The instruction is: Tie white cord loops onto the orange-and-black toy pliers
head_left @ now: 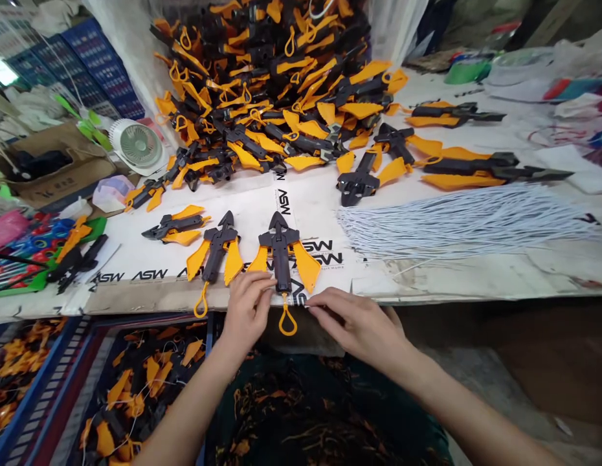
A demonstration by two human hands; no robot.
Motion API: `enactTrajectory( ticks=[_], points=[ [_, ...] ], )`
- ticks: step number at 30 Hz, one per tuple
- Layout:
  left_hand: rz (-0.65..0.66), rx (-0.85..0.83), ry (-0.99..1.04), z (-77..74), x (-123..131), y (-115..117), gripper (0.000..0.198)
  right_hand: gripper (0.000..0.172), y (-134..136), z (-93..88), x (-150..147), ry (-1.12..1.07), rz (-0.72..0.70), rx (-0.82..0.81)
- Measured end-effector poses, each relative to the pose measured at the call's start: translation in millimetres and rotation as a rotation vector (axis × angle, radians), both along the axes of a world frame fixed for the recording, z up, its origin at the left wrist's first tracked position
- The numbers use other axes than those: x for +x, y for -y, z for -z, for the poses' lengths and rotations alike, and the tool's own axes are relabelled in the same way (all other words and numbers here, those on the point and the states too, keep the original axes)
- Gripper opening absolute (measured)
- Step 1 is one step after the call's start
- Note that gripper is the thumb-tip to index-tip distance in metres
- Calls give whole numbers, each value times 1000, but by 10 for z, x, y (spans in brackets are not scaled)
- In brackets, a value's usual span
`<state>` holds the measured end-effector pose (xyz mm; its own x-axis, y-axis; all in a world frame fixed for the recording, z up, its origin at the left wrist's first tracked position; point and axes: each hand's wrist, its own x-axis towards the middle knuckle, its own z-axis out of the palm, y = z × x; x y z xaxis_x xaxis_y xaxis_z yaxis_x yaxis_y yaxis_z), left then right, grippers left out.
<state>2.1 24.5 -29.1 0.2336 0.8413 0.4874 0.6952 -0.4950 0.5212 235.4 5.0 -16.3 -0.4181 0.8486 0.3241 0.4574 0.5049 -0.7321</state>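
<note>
A black-and-orange winged toy lies near the table's front edge, its pointed nose facing away from me and its orange loop hanging over the edge. My left hand is at its lower left, fingers curled against the body and over part of the left wing. Right of the loop, my right hand has thumb and index finger pinched together; something small and pale shows there, too little to name. A second winged toy with its own loop lies just left, and a third toy rests on its side beyond that.
A large heap of similar toys fills the back of the table. At right lies a bundle of white cords, with several loose toys behind. A small fan stands at back left. Below left, a crate holds orange and black parts.
</note>
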Motion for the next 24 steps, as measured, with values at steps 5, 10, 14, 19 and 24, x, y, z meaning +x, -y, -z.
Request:
enactTrajectory(
  ticks=[5, 10, 14, 19, 24],
  points=[
    [-264, -277, 273, 131, 303, 409, 15, 22, -56, 147, -211, 58, 92, 59],
    [-257, -617, 656, 269, 520, 513, 24, 20, -64, 182, -251, 111, 93, 65],
    [-223, -680, 780, 289, 579, 523, 24, 13, -34, 189, -234, 123, 151, 54],
    [-191, -684, 745, 285, 554, 539, 23, 15, -28, 166, -237, 199, 122, 64],
    [-160, -678, 774, 299, 534, 545, 23, 14, -21, 194, -273, 242, 149, 47]
  ],
)
